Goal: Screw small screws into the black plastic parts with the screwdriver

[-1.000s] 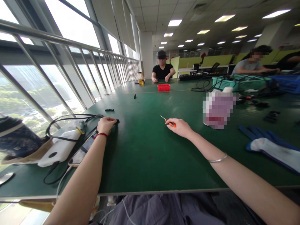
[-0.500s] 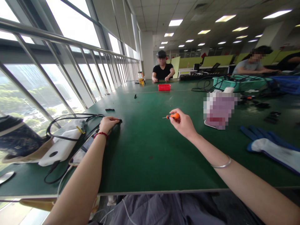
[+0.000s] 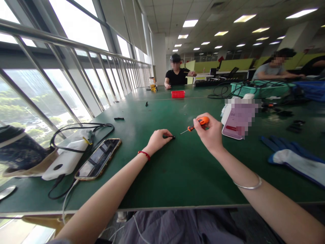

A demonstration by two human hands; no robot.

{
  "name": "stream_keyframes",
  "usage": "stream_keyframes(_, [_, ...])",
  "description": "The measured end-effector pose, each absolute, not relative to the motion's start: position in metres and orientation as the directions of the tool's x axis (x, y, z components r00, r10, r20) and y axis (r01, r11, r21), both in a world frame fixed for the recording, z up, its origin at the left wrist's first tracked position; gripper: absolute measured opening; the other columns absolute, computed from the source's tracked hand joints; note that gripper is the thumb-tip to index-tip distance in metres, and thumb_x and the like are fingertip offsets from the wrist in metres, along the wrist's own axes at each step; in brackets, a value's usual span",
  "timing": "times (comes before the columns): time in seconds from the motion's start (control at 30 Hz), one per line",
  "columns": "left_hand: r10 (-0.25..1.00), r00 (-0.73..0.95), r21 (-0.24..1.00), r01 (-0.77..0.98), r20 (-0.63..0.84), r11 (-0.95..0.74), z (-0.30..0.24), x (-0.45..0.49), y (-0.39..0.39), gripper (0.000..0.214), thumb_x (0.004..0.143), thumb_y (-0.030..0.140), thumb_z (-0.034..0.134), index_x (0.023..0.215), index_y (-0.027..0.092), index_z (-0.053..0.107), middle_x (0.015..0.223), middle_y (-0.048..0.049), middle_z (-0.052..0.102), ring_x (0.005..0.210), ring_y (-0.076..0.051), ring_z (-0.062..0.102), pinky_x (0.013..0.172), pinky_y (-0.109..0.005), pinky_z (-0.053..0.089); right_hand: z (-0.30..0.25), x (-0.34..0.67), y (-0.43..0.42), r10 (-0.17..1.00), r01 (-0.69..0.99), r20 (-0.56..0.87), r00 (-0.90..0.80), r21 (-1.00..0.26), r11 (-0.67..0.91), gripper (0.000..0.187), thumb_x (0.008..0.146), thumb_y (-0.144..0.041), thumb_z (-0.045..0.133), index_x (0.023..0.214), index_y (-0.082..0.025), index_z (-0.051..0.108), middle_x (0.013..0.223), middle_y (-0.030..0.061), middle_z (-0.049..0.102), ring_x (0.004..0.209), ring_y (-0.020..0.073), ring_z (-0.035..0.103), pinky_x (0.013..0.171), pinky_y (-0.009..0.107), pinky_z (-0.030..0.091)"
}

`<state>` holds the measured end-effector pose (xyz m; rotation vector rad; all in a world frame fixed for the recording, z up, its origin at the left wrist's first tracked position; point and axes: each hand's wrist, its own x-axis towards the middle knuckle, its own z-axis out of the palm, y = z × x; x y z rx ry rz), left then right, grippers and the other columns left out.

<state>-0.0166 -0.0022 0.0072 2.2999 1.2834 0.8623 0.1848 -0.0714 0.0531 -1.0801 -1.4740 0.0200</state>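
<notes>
My left hand (image 3: 157,140) rests on the green table (image 3: 162,176) near its middle, fingers curled round a small black part (image 3: 169,137) whose end sticks out to the right. My right hand (image 3: 210,133) is raised just above the table to the right of it and grips a small orange-handled screwdriver (image 3: 196,124). The screwdriver's thin metal tip points down and left, ending a short way from the black part without touching it.
A phone (image 3: 98,158), a white power bank (image 3: 66,160) with black cables and a dark bag (image 3: 19,149) lie at the left. Blue and white gloves (image 3: 291,157) lie at the right. A red tray (image 3: 177,94), small black pieces and seated people are farther back.
My left hand has slid right from beside the phone to the table's middle, bringing the black part. My right hand has lifted the screwdriver and turned its tip toward that part.
</notes>
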Motion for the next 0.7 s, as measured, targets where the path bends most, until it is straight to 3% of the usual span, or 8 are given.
stream_keyframes(0.7, [0.841,0.413,0.552,0.634,0.35,-0.542,0.0049,-0.0087,-0.0107,0.015,0.073,0.023,0.059,0.083,0.019,0.07,0.086,-0.0029,0.071,0.081,-0.018,0.064,0.079,-0.029,0.049,0.0484,0.179,-0.0724,0.638,0.612,0.768,0.066,-0.536,0.582,0.02,0.079,-0.036,0.052,0.068,-0.021,0.051,0.059,-0.0011,0.054,0.053,0.0104,0.047,0.051,0.021,0.037])
